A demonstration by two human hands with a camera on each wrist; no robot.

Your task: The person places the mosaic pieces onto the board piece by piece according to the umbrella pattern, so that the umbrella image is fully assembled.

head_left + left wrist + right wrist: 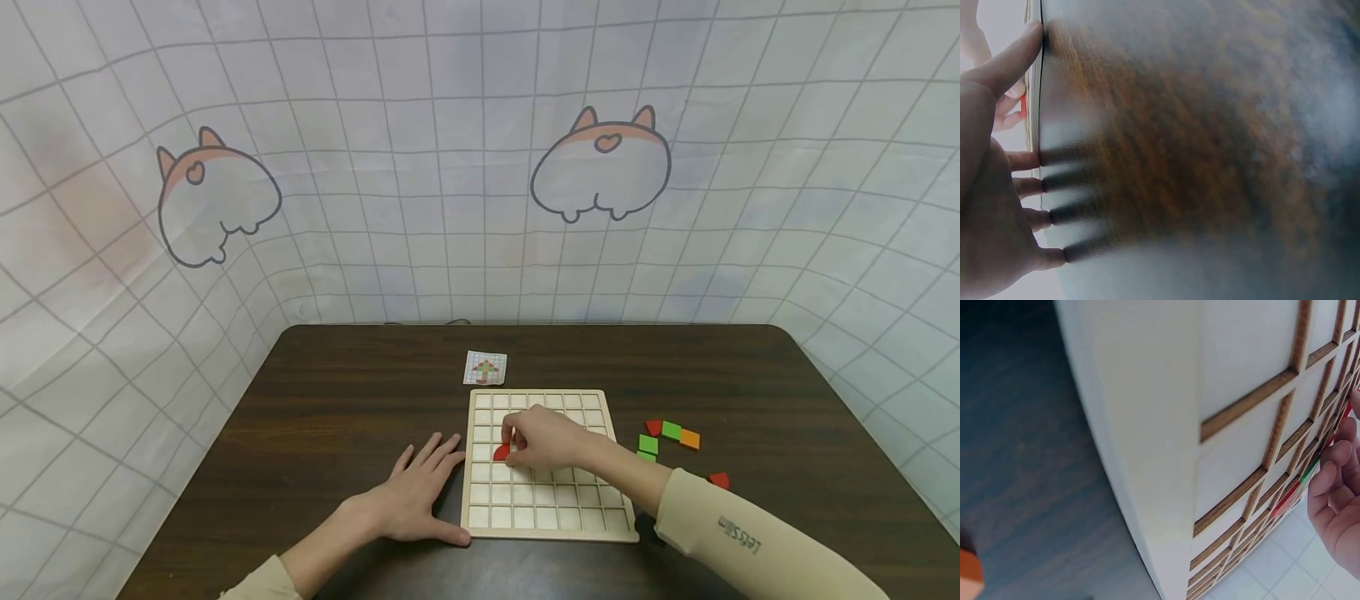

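A pale wooden grid board (502, 518) lies on the dark table. My right hand (547, 439) reaches over it from the right, and its thumb and index finger pinch a red quarter-round tile (502, 453) at the board's left part. Beneath that hand, a green tile (1310, 471) and a red tile (1283, 503) show in the right wrist view; the palm hides them from the head view. My left hand (411, 498) rests on the table with fingers spread, its thumb touching the board's lower left edge.
A small pattern card (485, 367) with a red, green and orange figure lies behind the board. To the right are loose tiles: green (648, 444), orange (689, 439) and red (719, 481), among others. A grid-patterned cloth (480, 250) hangs behind the table.
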